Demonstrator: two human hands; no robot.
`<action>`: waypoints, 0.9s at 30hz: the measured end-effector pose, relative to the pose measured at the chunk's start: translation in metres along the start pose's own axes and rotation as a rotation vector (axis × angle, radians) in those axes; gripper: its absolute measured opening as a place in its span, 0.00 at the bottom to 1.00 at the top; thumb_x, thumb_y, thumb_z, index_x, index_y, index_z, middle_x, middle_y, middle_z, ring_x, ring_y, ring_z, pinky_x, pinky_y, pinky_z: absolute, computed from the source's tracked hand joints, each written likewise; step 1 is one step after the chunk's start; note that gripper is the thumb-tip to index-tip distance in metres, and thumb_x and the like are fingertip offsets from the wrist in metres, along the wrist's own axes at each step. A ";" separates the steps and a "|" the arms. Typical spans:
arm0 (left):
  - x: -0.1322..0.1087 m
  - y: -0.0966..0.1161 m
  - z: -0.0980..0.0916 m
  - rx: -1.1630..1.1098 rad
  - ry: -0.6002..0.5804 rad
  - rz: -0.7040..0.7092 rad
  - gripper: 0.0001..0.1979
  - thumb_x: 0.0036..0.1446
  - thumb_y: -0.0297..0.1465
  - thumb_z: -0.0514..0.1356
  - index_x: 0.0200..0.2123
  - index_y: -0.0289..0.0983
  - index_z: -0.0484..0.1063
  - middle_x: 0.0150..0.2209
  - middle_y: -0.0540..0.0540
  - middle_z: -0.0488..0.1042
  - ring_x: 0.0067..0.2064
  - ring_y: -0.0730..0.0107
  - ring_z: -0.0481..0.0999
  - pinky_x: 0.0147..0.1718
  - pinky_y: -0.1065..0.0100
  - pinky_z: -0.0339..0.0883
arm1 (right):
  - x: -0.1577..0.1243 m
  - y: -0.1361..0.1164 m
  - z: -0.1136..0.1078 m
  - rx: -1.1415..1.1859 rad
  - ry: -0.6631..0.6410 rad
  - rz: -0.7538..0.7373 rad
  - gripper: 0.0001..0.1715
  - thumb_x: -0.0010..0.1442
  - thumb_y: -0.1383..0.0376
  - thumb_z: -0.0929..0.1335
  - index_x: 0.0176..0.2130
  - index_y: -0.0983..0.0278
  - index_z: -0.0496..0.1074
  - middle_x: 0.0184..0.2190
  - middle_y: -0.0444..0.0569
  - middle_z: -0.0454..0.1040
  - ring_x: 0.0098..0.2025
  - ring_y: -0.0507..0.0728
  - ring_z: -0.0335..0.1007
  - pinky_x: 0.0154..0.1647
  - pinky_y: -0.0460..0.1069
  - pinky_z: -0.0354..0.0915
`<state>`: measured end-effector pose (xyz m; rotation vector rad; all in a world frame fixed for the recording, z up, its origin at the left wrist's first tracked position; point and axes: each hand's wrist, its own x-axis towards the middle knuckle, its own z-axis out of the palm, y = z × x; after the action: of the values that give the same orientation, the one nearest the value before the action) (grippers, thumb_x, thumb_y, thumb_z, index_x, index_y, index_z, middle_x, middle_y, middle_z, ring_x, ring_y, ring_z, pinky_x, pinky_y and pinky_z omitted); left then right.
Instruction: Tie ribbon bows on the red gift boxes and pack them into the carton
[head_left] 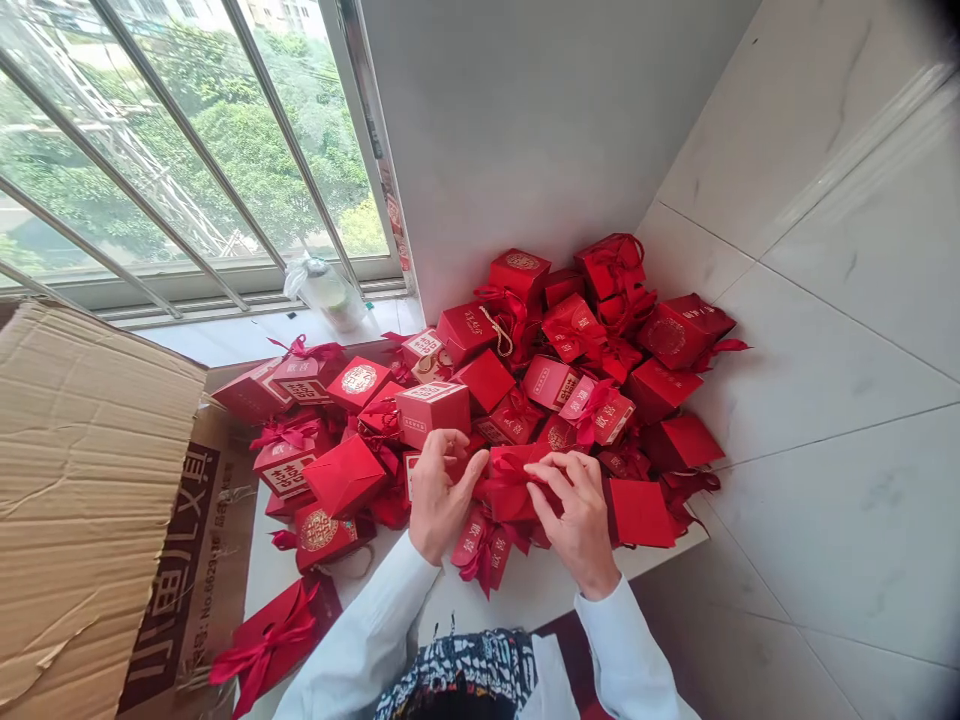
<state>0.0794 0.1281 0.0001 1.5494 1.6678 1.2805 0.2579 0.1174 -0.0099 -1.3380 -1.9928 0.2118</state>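
A red gift box with a red ribbon on top is in front of me, among a heap of similar boxes. My right hand pinches the ribbon between thumb and fingers at the box's right side. To the left of the box is my left hand, its fingers curved and its thumb apart from them, with nothing visible in it. Its thumb tip is close to the ribbon; whether they touch I cannot tell. Just below lies a pink-red box with a bow.
Red boxes with bows, gold prints or cords cover much of the white table. An open cardboard carton stands at the left. A bagged jar rests on the sill by the barred window. Tiled wall bounds the right.
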 end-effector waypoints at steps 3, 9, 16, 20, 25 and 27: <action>-0.019 -0.008 -0.002 -0.029 -0.131 -0.105 0.11 0.56 0.39 0.58 0.31 0.37 0.66 0.30 0.51 0.70 0.32 0.72 0.70 0.33 0.71 0.65 | -0.005 -0.008 0.001 -0.009 -0.024 -0.068 0.09 0.61 0.67 0.66 0.40 0.58 0.74 0.38 0.48 0.69 0.44 0.58 0.58 0.48 0.54 0.62; -0.029 -0.006 0.007 -0.153 -0.314 -0.173 0.08 0.57 0.34 0.55 0.32 0.35 0.68 0.29 0.51 0.71 0.28 0.74 0.68 0.29 0.72 0.64 | 0.000 -0.020 0.015 -0.091 -0.081 -0.095 0.08 0.61 0.67 0.65 0.40 0.60 0.73 0.35 0.49 0.70 0.41 0.58 0.58 0.45 0.55 0.61; -0.045 -0.023 -0.003 -0.133 -0.356 -0.078 0.20 0.47 0.25 0.60 0.46 0.35 0.64 0.45 0.42 0.69 0.45 0.64 0.71 0.44 0.62 0.68 | -0.017 -0.005 -0.003 0.081 -0.142 -0.108 0.10 0.62 0.72 0.63 0.38 0.60 0.72 0.37 0.46 0.71 0.44 0.58 0.59 0.48 0.56 0.61; -0.046 -0.054 0.009 -0.049 -0.467 0.052 0.56 0.33 0.33 0.73 0.63 0.36 0.46 0.63 0.32 0.48 0.64 0.46 0.50 0.61 0.48 0.51 | -0.022 0.007 -0.011 0.113 -0.175 -0.162 0.11 0.60 0.73 0.63 0.37 0.60 0.73 0.39 0.47 0.71 0.48 0.59 0.59 0.51 0.57 0.61; -0.024 -0.070 0.033 -0.069 -0.538 0.187 0.66 0.30 0.36 0.75 0.66 0.36 0.36 0.65 0.31 0.45 0.66 0.45 0.47 0.63 0.47 0.47 | -0.018 0.016 -0.019 0.099 -0.105 -0.160 0.14 0.61 0.72 0.61 0.36 0.59 0.73 0.40 0.48 0.72 0.49 0.58 0.61 0.50 0.57 0.63; -0.017 -0.068 0.037 -0.077 -0.527 0.199 0.63 0.31 0.35 0.74 0.65 0.36 0.39 0.64 0.32 0.50 0.64 0.46 0.52 0.62 0.48 0.50 | -0.019 0.020 -0.024 0.092 -0.050 -0.109 0.13 0.62 0.70 0.61 0.38 0.59 0.73 0.40 0.48 0.72 0.48 0.58 0.63 0.50 0.57 0.63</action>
<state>0.0837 0.1296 -0.0787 1.8408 1.1435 0.9024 0.2913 0.1042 -0.0112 -1.1738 -2.0654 0.2847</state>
